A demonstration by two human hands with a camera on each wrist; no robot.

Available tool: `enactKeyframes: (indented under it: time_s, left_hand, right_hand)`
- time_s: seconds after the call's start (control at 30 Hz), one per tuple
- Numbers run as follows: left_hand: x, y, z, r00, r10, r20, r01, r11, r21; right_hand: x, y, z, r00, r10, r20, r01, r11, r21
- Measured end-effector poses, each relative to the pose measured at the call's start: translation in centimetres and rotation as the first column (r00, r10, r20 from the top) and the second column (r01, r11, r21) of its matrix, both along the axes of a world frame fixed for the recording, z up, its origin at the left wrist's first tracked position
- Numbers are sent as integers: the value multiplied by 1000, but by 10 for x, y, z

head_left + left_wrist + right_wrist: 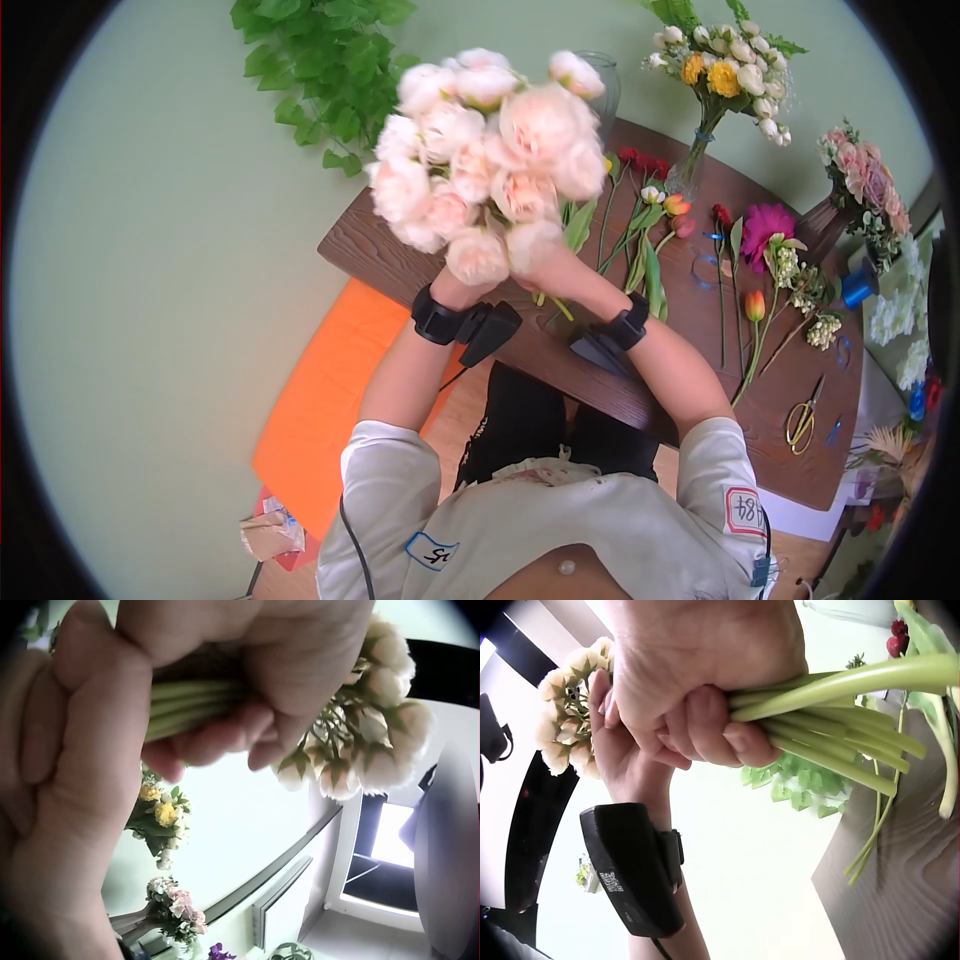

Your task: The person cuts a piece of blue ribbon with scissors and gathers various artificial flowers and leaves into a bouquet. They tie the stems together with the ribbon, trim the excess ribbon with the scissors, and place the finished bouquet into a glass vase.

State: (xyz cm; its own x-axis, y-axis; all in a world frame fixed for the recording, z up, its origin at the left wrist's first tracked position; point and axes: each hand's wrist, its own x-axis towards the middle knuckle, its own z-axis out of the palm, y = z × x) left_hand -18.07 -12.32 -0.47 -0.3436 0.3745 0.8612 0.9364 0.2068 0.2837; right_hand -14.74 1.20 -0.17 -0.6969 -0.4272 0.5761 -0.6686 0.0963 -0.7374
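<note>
A bouquet of full, pale pink and cream flowers (480, 160) is held up in front of the body, above the corner of the table, its blooms blurred in the head view. Its thick green stems (832, 735) stick out below the right hand (712, 667), whose fingers curl firmly round them. Closer to the blooms, the left hand (255, 645) wraps round the same stems (195, 705). The right hand (82, 750) shows beside it in the left wrist view. From above, the flowers cover most of both hands.
On the dark wooden table (690, 370) lie loose tulips, a magenta flower (765, 235), red flowers, gold-handled scissors (803, 420) and a blue ribbon spool (857, 287). Vases with yellow-white flowers (725, 75) and pink flowers (865, 175) stand behind. Green leaves (320, 70) hang on the wall.
</note>
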Motion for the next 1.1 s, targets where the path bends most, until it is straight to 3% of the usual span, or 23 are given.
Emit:
enactKeyframes:
  time_s: [0.03, 0.07, 0.1, 0.13, 0.2, 0.23, 0.3, 0.4, 0.47, 0.53, 0.57, 0.63, 0.7, 0.73, 0.77, 0.8, 0.93, 1.0, 1.07, 1.1]
  left_hand:
    - [-14, -5, -10, 895, -188, 404, 116, 974, 195]
    - [-27, -11, -15, 606, -401, 687, 129, 902, 412]
    - [-37, -21, -3, 396, -569, 721, 176, 818, 548]
    - [28, 3, 80, 260, -709, 656, 109, 696, 709]
    - [27, -12, 100, 208, -745, 634, 222, 667, 711]
    - [28, -14, 103, 206, -743, 637, 220, 669, 709]
    - [29, -17, 105, 351, -717, 602, 141, 676, 723]
    - [22, -21, 90, 383, -645, 661, 72, 735, 674]
    - [19, -31, 86, 333, -675, 658, 57, 711, 700]
    - [20, -37, 88, 354, -633, 689, -10, 734, 679]
    - [21, -41, 93, 377, -604, 702, -97, 728, 678]
    - [11, -61, 90, 416, -632, 653, -63, 697, 714]
    - [9, -69, 90, 424, -656, 624, -60, 667, 742]
    - [9, -71, 87, 417, -660, 625, -70, 663, 746]
    - [8, -72, 85, 410, -663, 626, -79, 658, 749]
    - [8, -71, 83, 410, -664, 625, -77, 658, 749]
    - [10, -59, 77, 355, -650, 672, -116, 682, 722]
    - [13, -57, 78, 293, -683, 669, -111, 671, 733]
    - [12, -58, 76, 297, -696, 654, -106, 657, 747]
    - [11, -58, 75, 267, -720, 641, -94, 642, 761]
  right_hand:
    - [11, -10, 23, 958, 19, 287, 11, 995, -100]
    - [16, -19, 35, 835, 65, 546, 49, 980, -192]
    - [10, -25, 29, 831, 84, 550, 4, 987, -158]
    - [8, -30, 30, 827, 87, 556, 6, 987, -163]
    - [5, -38, 34, 883, 12, 469, 8, 999, -40]
    - [0, -44, 31, 916, -18, 400, 37, 999, -38]
    - [-7, -51, 30, 934, -17, 357, 43, 997, -66]
    - [-15, -68, 23, 968, -16, 251, 58, 986, -159]
    - [-20, -73, 17, 981, -20, 191, 65, 971, -230]
    - [-22, -72, 21, 983, 53, 176, -58, 998, 26]
    - [-26, -67, 19, 983, 54, 178, -60, 998, 27]
    - [-39, -48, 13, 931, 314, 186, -359, 881, 308]
    - [-56, -28, 21, 873, 67, 484, -401, 662, 632]
    - [-63, -29, 21, 873, 66, 484, -402, 661, 633]
    - [-68, -30, 19, 838, -252, 485, -178, 713, 678]
    - [-72, -31, 15, 702, -541, 464, 50, 687, 725]
    - [-88, -40, -17, 679, -633, 372, 193, 643, 741]
    - [-102, -41, -29, 485, -665, 569, 158, 706, 690]
    - [-98, -36, -30, 557, -624, 548, 222, 748, 626]
    - [-98, -34, -29, 500, -592, 633, 245, 797, 552]
